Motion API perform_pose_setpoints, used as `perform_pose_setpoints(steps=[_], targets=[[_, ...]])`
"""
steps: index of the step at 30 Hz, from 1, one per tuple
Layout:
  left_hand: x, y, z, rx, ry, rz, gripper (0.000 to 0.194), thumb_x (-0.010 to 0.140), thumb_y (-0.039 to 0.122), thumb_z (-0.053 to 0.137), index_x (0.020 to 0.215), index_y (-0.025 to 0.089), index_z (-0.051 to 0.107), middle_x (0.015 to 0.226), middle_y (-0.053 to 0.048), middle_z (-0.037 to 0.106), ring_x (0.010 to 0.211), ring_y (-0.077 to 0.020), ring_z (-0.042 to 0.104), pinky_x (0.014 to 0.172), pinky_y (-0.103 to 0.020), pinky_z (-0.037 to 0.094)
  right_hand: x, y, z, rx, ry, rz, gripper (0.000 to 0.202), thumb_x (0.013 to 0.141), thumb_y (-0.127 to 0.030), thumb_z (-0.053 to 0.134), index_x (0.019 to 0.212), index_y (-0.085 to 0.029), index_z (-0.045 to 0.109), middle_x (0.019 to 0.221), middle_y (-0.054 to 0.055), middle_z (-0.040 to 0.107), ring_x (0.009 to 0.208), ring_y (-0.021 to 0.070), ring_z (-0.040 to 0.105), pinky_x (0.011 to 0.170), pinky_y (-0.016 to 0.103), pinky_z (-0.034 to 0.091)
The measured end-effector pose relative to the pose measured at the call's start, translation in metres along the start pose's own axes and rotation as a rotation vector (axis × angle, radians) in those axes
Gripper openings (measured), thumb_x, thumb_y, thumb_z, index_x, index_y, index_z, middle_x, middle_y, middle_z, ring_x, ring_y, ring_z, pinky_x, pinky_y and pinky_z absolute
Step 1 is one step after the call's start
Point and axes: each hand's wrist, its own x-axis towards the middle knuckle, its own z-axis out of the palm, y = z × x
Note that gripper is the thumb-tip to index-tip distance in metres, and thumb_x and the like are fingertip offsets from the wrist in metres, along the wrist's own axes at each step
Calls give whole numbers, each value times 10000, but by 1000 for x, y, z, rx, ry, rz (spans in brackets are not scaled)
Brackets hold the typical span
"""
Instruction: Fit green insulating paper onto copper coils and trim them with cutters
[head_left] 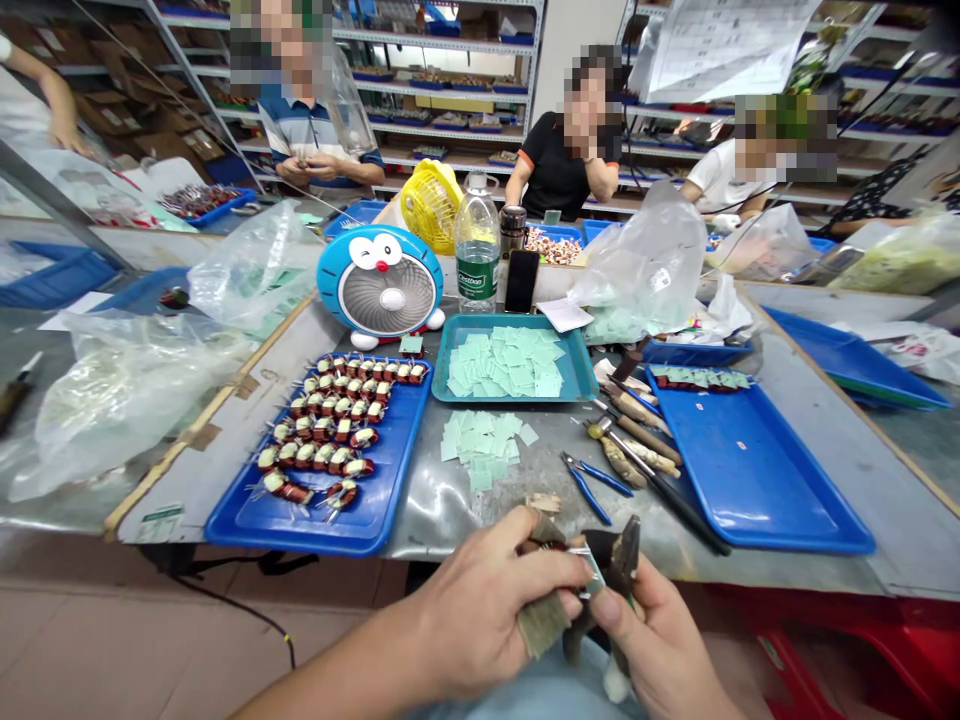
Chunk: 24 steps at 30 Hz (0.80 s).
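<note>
The single camera sat on the person's head and faced forward and down across the workbench (421, 522). The left hand (491, 590) and right hand (660, 635) were nearest to it, at the bottom of the frame, while the shelves (442, 88) lay farther back, along the top edge.

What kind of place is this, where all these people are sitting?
It looks like a small workshop or factory, probably for electrical parts. You can see copper-colored coils lined up in a blue tray, cutters and other hand tools on the metal bench, and shelves full of parts behind.
</note>
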Motion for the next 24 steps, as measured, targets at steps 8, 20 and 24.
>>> perform_pose_setpoints(steps=[8, 20, 24], targets=[[-2, 6, 7, 275, -4, 9, 314, 1023, 376, 469, 1145, 236, 722, 892, -95, 551, 700, -185, 534, 617, -286, 420, -7, 4, 6, 22, 99, 15, 610, 853, -520, 719, 1307, -142, 567, 1271, 148, 614, 1097, 153, 698, 978, 222, 616], [1, 9, 6, 291, 3, 20, 372, 1041, 420, 436, 1205, 220, 704, 860, -83, 527, 695, -186, 508, 617, -294, 400, -2, -10, 2, -111, 59, 19, 751, 808, -664, 707, 1304, -117, 569, 1212, 159, 636, 1055, 172, 702, 906, 242, 631], [0, 9, 6, 316, 31, 53, 338, 1036, 412, 459, 1169, 228, 710, 849, -73, 511, 688, -179, 502, 605, -286, 389, -2, -13, 1, -131, 51, 19, 719, 805, -645, 720, 1278, -123, 576, 1238, 151, 624, 1106, 178, 688, 942, 245, 623]])
